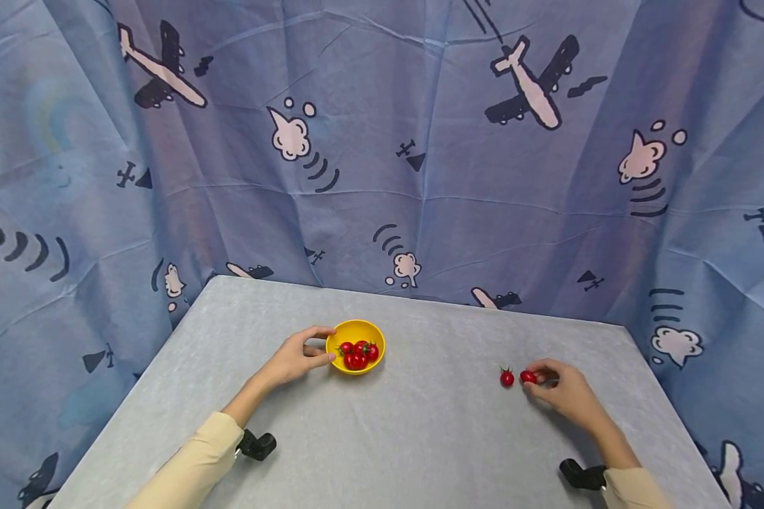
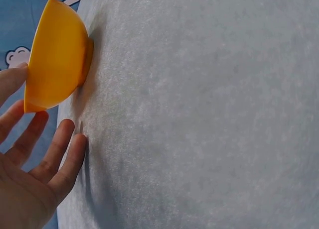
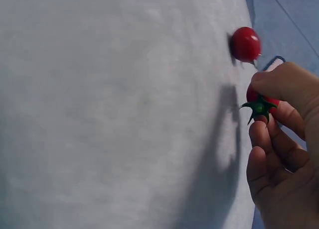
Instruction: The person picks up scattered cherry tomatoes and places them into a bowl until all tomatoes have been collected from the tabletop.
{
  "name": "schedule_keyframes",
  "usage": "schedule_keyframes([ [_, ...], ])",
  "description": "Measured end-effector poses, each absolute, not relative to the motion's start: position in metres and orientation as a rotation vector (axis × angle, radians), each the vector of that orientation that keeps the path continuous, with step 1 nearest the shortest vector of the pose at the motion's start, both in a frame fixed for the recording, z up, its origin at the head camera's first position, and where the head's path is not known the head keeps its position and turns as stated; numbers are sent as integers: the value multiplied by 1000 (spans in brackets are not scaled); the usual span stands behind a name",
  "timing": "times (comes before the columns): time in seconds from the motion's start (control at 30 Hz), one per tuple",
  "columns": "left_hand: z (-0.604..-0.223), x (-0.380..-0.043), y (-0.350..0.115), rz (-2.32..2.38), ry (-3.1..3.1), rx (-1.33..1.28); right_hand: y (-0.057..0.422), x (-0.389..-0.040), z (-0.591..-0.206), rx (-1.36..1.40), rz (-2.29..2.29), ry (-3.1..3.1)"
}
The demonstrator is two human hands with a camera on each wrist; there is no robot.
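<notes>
A yellow bowl [image 1: 331,362] with several cherry tomatoes [image 1: 356,359] in it stands on the table, left of the middle in the head view. My left hand [image 1: 298,357] holds the bowl at its left side, thumb and fingers spread along the rim. In the left wrist view the bowl [image 2: 57,55] shows its outer wall, while its contents are hidden. On the right, my right hand [image 1: 566,392] pinches a red cherry tomato [image 1: 527,377] between thumb and fingers; its green calyx [image 3: 259,107] shows in the right wrist view. Another cherry tomato [image 1: 506,379] lies just left of it.
A pale grey cloth covers the table [image 1: 420,438]. Behind it and at both sides hangs a blue curtain [image 1: 369,170] printed with airplanes. Each wrist wears a black camera mount, the left one [image 1: 257,445] and the right one [image 1: 581,475] both close over the table.
</notes>
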State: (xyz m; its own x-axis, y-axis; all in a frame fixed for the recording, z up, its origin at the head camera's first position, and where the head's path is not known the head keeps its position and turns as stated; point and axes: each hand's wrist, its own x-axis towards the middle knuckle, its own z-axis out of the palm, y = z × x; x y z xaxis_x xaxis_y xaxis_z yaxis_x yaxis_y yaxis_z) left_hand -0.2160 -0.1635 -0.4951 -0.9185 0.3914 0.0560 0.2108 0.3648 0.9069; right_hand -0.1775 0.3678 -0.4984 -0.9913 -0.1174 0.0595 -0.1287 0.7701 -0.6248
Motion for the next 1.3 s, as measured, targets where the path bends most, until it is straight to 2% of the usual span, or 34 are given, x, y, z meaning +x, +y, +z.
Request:
schedule_keyframes([
  [0.5,-497,-216,-162,1602,2465,561,364,-198,-472,280,1025,-2825],
  [1.3,-496,-215,-162,1590,2473,566,266,-231,-465,473,1282,-2731],
])
